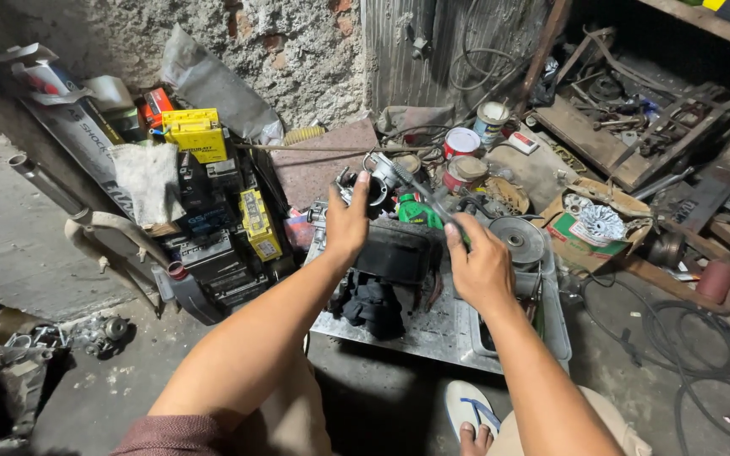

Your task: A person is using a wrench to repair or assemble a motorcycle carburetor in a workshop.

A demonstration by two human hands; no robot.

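Note:
My left hand grips a metal carburetor-like part held up over a low metal tray. My right hand holds a long thin tool whose tip reaches into that part. Beneath both hands lies a black rounded cover, and a crumpled black rag rests on the tray. A green bottle shows just behind the black cover.
Stacked batteries, yellow boxes and a grey cloth stand at left by the rough wall. Cans, a round metal disc and a cardboard box lie at right. Cables coil on the floor. My sandalled foot is below.

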